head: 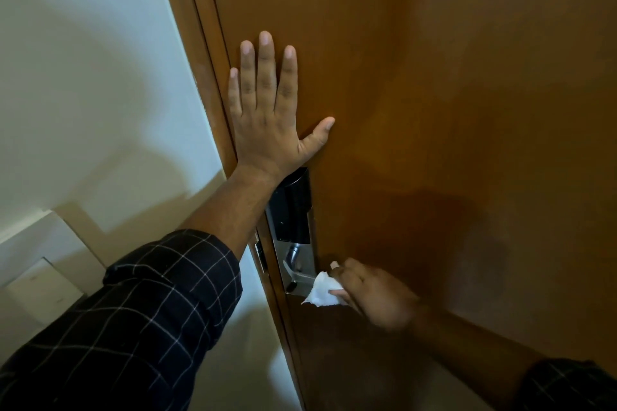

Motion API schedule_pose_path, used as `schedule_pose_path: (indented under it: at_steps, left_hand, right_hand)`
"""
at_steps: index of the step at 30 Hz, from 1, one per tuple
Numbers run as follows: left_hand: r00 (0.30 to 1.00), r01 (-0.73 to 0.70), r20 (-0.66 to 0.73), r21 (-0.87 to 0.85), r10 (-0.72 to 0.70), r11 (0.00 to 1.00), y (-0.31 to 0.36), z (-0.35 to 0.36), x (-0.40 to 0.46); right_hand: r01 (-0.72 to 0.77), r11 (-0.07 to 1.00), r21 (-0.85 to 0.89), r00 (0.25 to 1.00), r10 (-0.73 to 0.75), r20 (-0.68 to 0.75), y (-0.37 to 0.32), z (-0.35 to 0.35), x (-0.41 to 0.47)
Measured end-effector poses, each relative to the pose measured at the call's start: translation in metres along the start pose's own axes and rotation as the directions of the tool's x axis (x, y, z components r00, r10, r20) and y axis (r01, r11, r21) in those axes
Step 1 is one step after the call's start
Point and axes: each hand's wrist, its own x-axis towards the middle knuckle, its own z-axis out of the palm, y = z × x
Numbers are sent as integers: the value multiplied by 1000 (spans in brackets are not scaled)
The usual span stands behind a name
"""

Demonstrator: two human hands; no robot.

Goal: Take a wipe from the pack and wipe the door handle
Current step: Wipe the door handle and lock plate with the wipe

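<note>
**Wipe pressed to the lever, other hand flat on the door**

The right hand was closed around a crumpled white wipe, with fingers curled over it and the bunched tissue poking out towards the lock. The hand was blurred, so the exact finger placement could not be made out. The wipe touched the outer end of the silver metal lever door handle, hiding that end; only the part near the pivot showed.

Above the handle sat the lock's black glossy rectangular panel, mounted on a silver plate; its upper corner was covered by the left wrist. The left hand lay open and flat, fingers spread and pointing up, palm against the brown wooden door close to its edge. The dark checked sleeve of that arm was rolled back from the forearm.

Left of the door stood a pale wall, partly in shadow. The right sleeve was cut off at the bottom corner, and the pack of wipes was out of view.
</note>
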Motion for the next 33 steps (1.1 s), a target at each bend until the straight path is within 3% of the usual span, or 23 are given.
schedule_pose_path:
  at_steps: [2,4,6,8,12,14,17,20,24,28,31,32,33]
  left_hand:
    - [1000,0,-5,-5,0,1000,0,0,1]
    - [1000,5,-9,-11,-5,1000,0,0,1]
    - [1000,3,-4,-10,-3,1000,0,0,1]
    - [1000,0,-3,-7,0,1000,0,-1,1]
    - [1000,4,-10,-3,-4,1000,1,-1,2]
    - [1000,4,-4,-4,-4,1000,1,-2,1]
    - [1000,3,4,-4,-3,1000,0,-4,2]
    - [1000,-1,20,-1,1,1000,1,-6,2]
    - [1000,-3,14,-1,3,1000,0,-6,2]
    - [1000,-4,11,2,4,1000,1,-6,1]
    - [1000,-1,13,1,1,1000,1,-6,2]
    - [1000,1,16,0,-1,1000,1,-6,2]
    - [1000,1,17,-1,-1,1000,1,-6,2]
  right_hand:
    - [-235,935,267,961,265,-80,-16,11,-11]
    - [-351,684,640,868,493,-51,-31,20,-15]
    - [-384,441,811,698,713,-57,-44,28,-13]
    - [-439,290,850,509,860,-30,-48,35,-14]
    - [-574,-5,819,307,925,221,-48,46,-27]
    - [-552,-146,821,236,917,322,-51,40,-24]
    - [-396,-345,851,265,844,466,-61,18,-1]
    - [-305,-353,885,310,842,442,-71,-6,20]
    - [-348,-273,897,348,851,394,-80,-22,15]
    - [-450,-75,890,421,861,286,-75,-28,-11]
    - [-396,-18,918,388,903,185,-65,-25,-22]
    - [-403,63,913,393,913,111,-64,-21,-23]
    - [-438,213,873,447,894,6,-65,-15,-21]
